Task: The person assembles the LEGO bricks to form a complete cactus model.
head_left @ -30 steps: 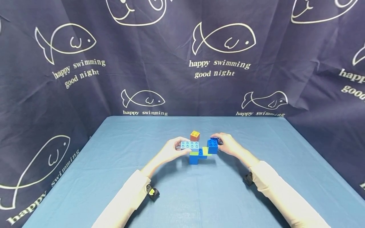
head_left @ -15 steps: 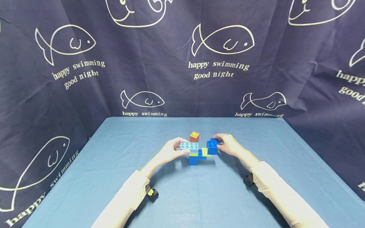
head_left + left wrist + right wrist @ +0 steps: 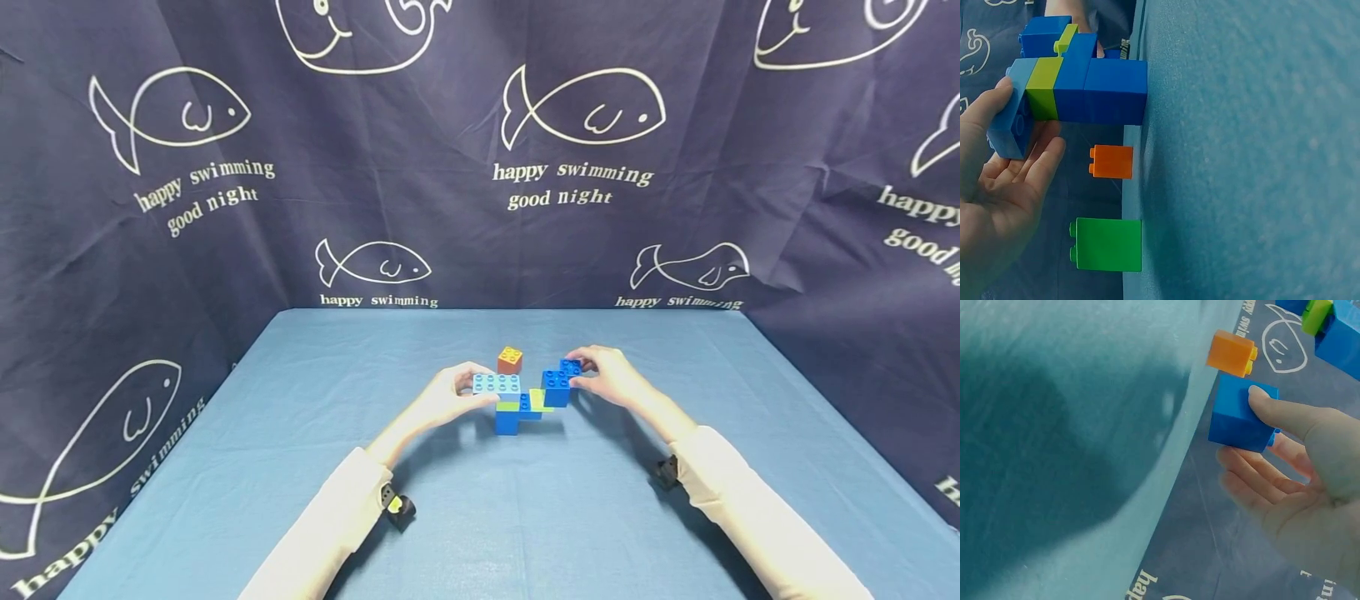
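My left hand (image 3: 450,393) holds a light blue brick (image 3: 497,385) at the top of a built stack, thumb on one side and fingers underneath in the left wrist view. Below it come a lime brick (image 3: 1044,88) and darker blue bricks (image 3: 1116,92), the lowest close to the table. A lime piece (image 3: 537,399) reaches right and bears a blue brick (image 3: 556,388). Just behind that one, my right hand (image 3: 613,379) pinches a separate blue brick (image 3: 1241,412) between thumb and fingers.
An orange brick (image 3: 510,360) stands on the blue table cloth (image 3: 525,517) behind the stack. A green brick (image 3: 1109,244) shows in the left wrist view. A dark fish-print curtain (image 3: 480,208) closes off the back and sides.
My right hand has shifted slightly right with its blue brick, which now shows more beyond the stack's right-hand brick. My left hand keeps its hold on the light blue brick.
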`<state>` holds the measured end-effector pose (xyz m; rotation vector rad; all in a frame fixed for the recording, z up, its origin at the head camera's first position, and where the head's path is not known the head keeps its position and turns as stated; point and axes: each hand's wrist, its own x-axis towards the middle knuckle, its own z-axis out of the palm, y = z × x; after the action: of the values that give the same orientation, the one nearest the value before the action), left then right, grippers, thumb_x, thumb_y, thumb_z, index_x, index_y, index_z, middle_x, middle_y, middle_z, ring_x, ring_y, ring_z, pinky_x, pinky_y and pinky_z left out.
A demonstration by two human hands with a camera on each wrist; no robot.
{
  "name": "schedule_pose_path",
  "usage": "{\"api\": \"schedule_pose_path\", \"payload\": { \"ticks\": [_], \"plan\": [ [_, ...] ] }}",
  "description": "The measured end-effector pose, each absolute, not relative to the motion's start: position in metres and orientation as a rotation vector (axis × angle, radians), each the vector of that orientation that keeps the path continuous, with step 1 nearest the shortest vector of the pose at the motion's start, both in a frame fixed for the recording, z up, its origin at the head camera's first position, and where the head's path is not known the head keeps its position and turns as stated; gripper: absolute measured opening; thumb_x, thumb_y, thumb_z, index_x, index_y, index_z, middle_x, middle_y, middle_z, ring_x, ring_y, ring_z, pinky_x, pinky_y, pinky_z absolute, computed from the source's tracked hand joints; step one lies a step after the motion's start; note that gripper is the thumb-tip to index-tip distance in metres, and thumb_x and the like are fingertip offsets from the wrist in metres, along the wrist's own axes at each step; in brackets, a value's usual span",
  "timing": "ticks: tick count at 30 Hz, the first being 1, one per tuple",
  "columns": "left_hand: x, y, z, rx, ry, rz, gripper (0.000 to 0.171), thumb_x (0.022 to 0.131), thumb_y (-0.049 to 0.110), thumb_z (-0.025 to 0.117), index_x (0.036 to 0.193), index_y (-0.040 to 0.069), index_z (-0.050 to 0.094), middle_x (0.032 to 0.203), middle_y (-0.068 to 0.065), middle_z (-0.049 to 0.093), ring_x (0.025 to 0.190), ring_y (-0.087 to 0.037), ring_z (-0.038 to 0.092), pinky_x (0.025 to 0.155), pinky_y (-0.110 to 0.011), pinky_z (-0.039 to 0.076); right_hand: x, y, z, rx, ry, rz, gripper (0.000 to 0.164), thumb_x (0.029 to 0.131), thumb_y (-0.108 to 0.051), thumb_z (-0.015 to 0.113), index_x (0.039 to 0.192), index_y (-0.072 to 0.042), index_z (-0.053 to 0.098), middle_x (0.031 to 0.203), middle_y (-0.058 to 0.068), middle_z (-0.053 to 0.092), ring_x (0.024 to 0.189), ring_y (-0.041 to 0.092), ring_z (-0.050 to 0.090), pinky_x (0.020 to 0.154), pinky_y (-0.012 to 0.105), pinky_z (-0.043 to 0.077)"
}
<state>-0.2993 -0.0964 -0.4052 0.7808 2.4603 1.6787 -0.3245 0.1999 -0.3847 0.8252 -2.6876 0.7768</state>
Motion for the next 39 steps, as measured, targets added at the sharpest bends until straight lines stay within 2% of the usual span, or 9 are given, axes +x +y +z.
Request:
{"api": "schedule_pose_path", "payload": {
  "ticks": [18, 31, 39],
  "plan": [
    [-0.296, -0.096, -0.402, 0.768, 2.449, 1.677, 0.035, 0.082, 0.02, 0.073, 0.113, 0.008, 0.061, 0.104, -0.007, 0.068, 0.097, -0.016, 0.065, 0.084, -0.028, 0.05, -0.319, 0.206, -0.366, 0.75, -2.662, 0.833, 0.037, 0.078, -0.01, 0.075, 0.111, 0.003, 0.064, 0.093, 0.016, 0.066, 0.088, 0.031, 0.066, 0.084, 0.047, 0.051],
    [-0.299, -0.097, -0.406, 0.773, 2.437, 1.687, 0.035, 0.082, 0.021, 0.073, 0.113, 0.009, 0.061, 0.103, -0.007, 0.068, 0.095, -0.015, 0.065, 0.082, -0.028, 0.051, -0.313, 0.202, -0.354, 0.744, -2.613, 0.891, 0.04, 0.075, -0.009, 0.078, 0.109, 0.006, 0.062, 0.095, 0.018, 0.067, 0.087, 0.033, 0.066, 0.084, 0.047, 0.051],
    [-0.299, -0.098, -0.407, 0.786, 2.433, 1.693, 0.034, 0.082, 0.019, 0.073, 0.113, 0.008, 0.061, 0.102, -0.007, 0.068, 0.095, -0.015, 0.065, 0.083, -0.027, 0.05, -0.308, 0.196, -0.345, 0.774, -2.58, 0.848, 0.039, 0.075, -0.009, 0.078, 0.109, 0.003, 0.063, 0.098, 0.015, 0.065, 0.089, 0.029, 0.065, 0.085, 0.045, 0.052]
  ]
}}
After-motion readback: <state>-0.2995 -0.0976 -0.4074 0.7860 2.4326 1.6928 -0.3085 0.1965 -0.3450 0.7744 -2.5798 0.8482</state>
